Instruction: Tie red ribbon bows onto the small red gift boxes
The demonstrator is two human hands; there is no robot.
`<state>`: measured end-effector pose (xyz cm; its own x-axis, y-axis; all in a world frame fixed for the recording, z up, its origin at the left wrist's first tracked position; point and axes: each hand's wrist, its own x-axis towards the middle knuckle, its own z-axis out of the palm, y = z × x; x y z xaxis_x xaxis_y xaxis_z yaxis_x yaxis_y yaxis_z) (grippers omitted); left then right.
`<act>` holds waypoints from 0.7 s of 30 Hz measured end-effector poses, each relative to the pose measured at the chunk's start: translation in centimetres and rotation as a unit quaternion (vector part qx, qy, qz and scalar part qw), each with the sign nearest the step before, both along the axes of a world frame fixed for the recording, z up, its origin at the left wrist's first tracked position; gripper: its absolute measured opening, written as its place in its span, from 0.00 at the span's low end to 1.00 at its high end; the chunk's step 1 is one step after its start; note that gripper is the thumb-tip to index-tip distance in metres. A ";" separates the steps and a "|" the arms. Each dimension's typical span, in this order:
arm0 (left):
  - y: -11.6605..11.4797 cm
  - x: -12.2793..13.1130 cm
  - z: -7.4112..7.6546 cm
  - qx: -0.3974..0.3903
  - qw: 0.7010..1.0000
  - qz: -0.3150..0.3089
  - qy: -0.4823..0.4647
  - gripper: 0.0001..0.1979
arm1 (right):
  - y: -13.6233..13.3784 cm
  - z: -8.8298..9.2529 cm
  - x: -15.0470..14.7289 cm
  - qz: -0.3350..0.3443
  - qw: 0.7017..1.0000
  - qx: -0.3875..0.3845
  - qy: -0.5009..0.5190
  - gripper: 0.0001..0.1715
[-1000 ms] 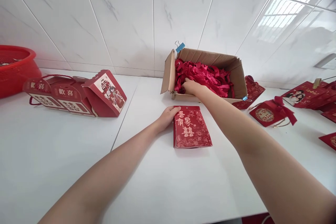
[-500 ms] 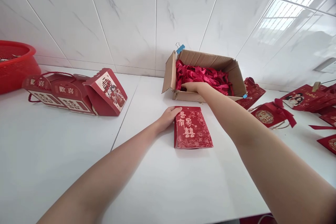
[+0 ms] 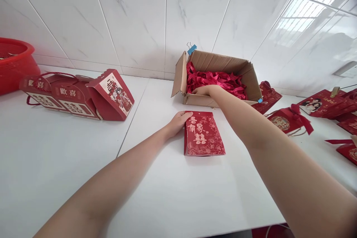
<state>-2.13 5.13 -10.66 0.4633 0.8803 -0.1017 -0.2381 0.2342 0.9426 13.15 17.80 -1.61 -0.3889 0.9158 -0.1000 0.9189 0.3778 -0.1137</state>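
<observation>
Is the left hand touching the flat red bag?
Touching. In the head view the left hand rests its thumb on the top left corner of the red bag.

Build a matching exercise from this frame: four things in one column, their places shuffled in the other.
1. left hand
2. right hand
3. blue clip
4. red basket

A. at the far left of the table
B. on the rear left corner of the cardboard box
C. among the red ribbons
D. touching the top left corner of the flat red bag

Pairs: 1-D, 2-C, 3-B, 4-A
</observation>
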 end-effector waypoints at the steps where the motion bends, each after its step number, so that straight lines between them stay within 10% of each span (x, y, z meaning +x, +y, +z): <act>1: 0.0 0.0 0.0 0.000 1.000 -0.002 0.000 0.17 | 0.0 0.3 0.0 -0.005 1.000 -0.020 -0.006 0.10; 5: -0.1 -0.1 0.1 0.003 1.000 -0.004 -0.001 0.17 | 0.3 1.1 0.0 -0.029 0.997 -0.064 -0.016 0.07; 13: -0.3 -0.2 0.2 0.013 1.000 -0.007 0.004 0.16 | 1.4 4.0 1.2 -0.097 0.983 0.135 0.071 0.26; 21: -0.1 -0.1 0.2 0.016 1.000 0.002 0.015 0.16 | -0.2 8.7 4.4 -0.193 0.940 0.217 0.181 0.18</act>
